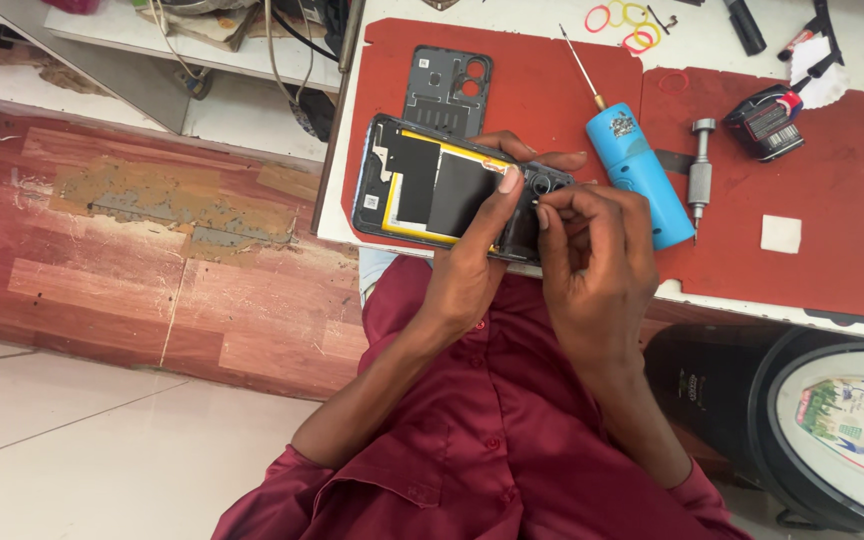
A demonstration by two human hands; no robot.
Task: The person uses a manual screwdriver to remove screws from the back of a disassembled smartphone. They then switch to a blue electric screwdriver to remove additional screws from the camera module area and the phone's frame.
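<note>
Left hand (472,262) grips the opened black smartphone with a yellow-edged battery (442,187); right hand (592,255) pinches fingertips together at its camera end, above the red mat (542,75).

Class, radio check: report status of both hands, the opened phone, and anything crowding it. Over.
Left hand grips opened phone. Right hand pinches at its camera end. Blue electric screwdriver lies just right of the phone, black cover plate behind it. Over.

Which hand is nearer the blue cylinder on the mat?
Right. The right hand pinches at the camera end of the opened phone, just beside the blue cylinder. The left hand grips the phone farther from the cylinder, with the right hand between.
</note>
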